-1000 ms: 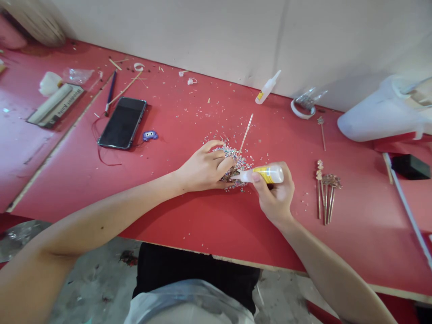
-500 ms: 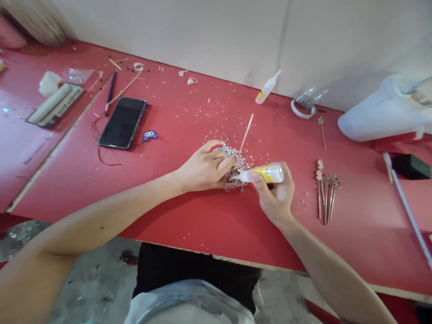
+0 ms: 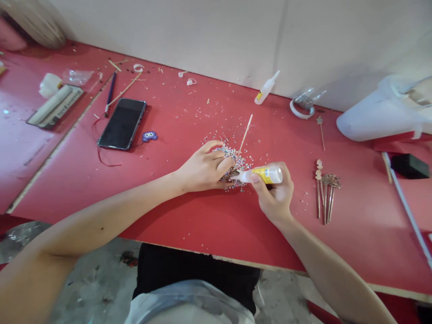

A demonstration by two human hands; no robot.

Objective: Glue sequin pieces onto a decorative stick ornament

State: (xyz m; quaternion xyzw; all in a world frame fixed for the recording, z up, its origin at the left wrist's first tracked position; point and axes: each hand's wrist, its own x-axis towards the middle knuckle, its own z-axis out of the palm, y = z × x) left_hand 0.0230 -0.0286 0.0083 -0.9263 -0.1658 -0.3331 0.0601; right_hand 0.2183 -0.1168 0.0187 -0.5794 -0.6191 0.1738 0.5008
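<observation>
My right hand (image 3: 277, 193) grips a small glue bottle (image 3: 268, 175) with a yellow label, tilted nearly level, its nozzle pointing left. The nozzle tip reaches the brownish ornamental head (image 3: 232, 173) under my left fingers. My left hand (image 3: 207, 167) is closed about this head, which looks like the top of a hair stick; a thin gold stick (image 3: 245, 134) pokes out beyond the fingers, but how the two join is hidden. Loose sparkling rhinestones (image 3: 238, 157) lie piled beneath and around my left fingertips.
Several finished-looking hair sticks (image 3: 327, 189) lie at the right. Behind stand a second glue bottle (image 3: 265, 89) and a tape roll (image 3: 302, 110). A phone (image 3: 123, 123), a brush (image 3: 110, 94) and a knife box (image 3: 56, 107) lie left. A white bucket (image 3: 367, 114) sits at the far right.
Almost nothing differs; the view has shifted very slightly. The glue bottle's nozzle stays at the ornamental head and both hands keep their hold.
</observation>
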